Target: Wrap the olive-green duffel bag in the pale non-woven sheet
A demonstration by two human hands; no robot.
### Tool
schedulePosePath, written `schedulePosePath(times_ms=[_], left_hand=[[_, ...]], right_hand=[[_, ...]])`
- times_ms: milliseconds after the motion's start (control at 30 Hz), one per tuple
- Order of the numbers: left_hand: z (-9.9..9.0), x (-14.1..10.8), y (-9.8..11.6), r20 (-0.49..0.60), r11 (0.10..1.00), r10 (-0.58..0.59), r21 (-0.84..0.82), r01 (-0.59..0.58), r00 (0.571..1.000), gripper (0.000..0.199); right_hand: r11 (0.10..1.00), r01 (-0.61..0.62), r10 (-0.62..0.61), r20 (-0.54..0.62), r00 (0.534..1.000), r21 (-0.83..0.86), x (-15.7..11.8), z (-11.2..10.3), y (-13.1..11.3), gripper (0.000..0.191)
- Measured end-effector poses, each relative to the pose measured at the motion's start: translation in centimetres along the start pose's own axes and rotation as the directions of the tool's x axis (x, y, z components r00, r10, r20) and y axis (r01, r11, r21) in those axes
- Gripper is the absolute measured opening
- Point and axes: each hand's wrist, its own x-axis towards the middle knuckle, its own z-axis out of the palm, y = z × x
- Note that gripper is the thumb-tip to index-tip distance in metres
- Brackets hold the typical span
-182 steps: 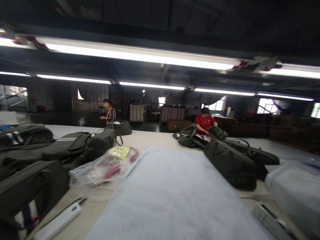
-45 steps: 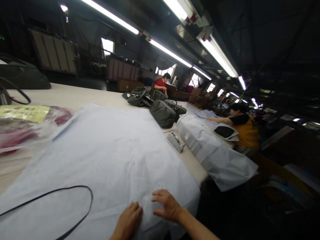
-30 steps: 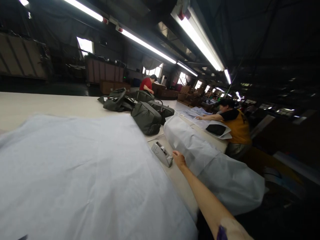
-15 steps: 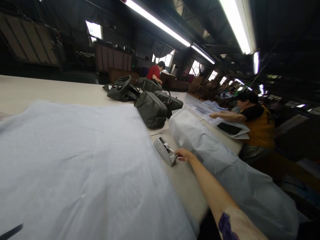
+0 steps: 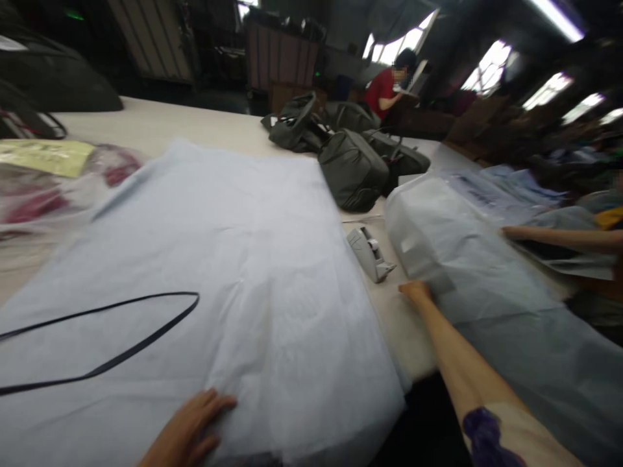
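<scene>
My left hand (image 5: 191, 427) is at the bottom of the view over a large white sheet (image 5: 292, 259), its fingers apart and nothing in them. A thin black strap (image 5: 146, 340) lies in a loop on the sheet to the left of that hand. My right hand (image 5: 415, 292) is just right of and below a grey tape dispenser (image 5: 366, 255), apart from it. Its fingers are drawn together; blur hides whatever they may hold. Close to the right hand is a pile of white sheeting (image 5: 462, 259).
Dark grey bags (image 5: 353, 170) stand at the back of the table (image 5: 204, 126). A clear plastic bag with red contents (image 5: 43, 201) lies at left. A person in red (image 5: 379, 94) is behind; another person's arm (image 5: 559, 237) reaches in from the right.
My right hand has moved off the front end of the tape dispenser, toward me. My left hand has come into view over the white sheet. The view has turned left and downward.
</scene>
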Motion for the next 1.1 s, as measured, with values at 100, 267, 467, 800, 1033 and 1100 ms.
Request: schedulePosePath(times_ms=[100,267,467,800,1033,1100], left_hand=[[-0.6,-0.1,0.4,0.074,1.000,0.007,-0.027,-0.005,0.997,0.055],[-1.8,0.2,2.0,0.048,0.993,0.061,-0.104,-0.055,0.997,0.051],[-1.5,0.9,1.7,0.062,0.990,0.105,-0.103,-0.098,0.993,0.063],[-3.3,1.8,2.2,0.167,0.997,0.076,0.002,-0.077,0.983,0.055],[-3.8,1.6,1.9,0.189,0.991,0.112,0.057,-0.125,0.976,0.056],[-3.8,1.6,1.8,0.177,0.990,0.119,0.057,-0.131,0.977,0.063]], right_hand=[[0.999,0.029,-0.029,-0.009,1.000,-0.024,-2.3,-0.4,0.5,0.021],[0.938,0.267,-0.318,0.249,0.915,0.220,-14.7,2.9,-1.6,0.030],[0.886,0.143,-0.417,0.624,0.661,0.440,-31.1,13.4,-5.5,0.019],[0.894,0.354,-0.441,0.681,0.584,0.275,-36.8,21.8,-7.1,0.024],[0.882,0.447,-0.449,0.555,0.701,0.149,-36.7,23.6,-7.4,0.021],[0.885,0.456,-0.434,0.515,0.739,0.091,-36.3,23.9,-7.2,0.021]])
